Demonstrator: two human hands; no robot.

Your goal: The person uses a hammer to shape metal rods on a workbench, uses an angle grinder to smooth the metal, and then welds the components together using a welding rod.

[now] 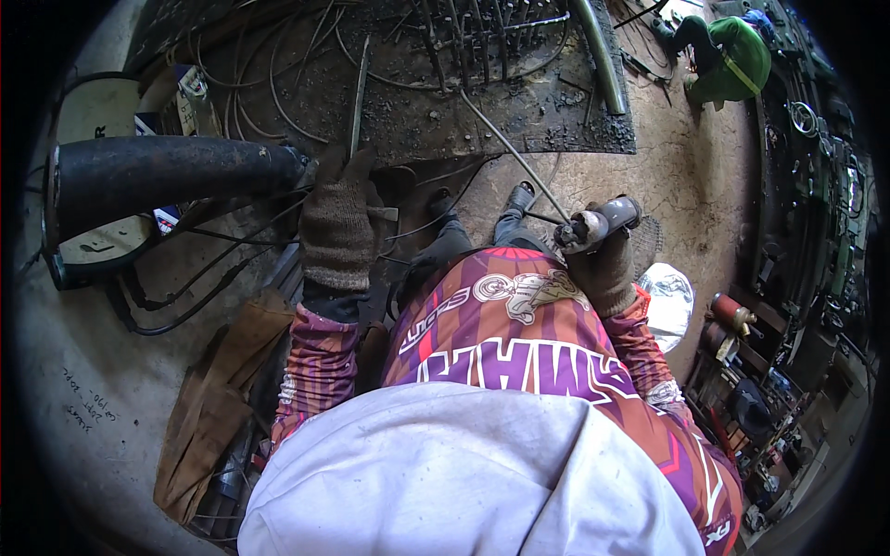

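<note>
Both my hands wear brown knitted gloves. My left hand (pixel 336 227) is closed at the near edge of the dark metal worktable (pixel 408 130), with a long, narrow flat metal bar (pixel 359 97) rising from it over the tabletop. A small flat metal piece (pixel 382 213) juts out beside that hand; whether it belongs to the bar I cannot tell. My right hand (pixel 607 273) is wrapped round a short, rounded metal part (pixel 598 225) in front of my body. From this part a thin straight rod (pixel 514 153) slants up and left, its far end over the table.
A thick black cylinder (pixel 167 181) reaches in from the left, above a pale round top (pixel 97 236). Cables curl over the table, where upright rods (pixel 482 42) and a pipe (pixel 601 56) are. A person in green (pixel 732 60) crouches far right. Cluttered racks (pixel 825 213) line the right.
</note>
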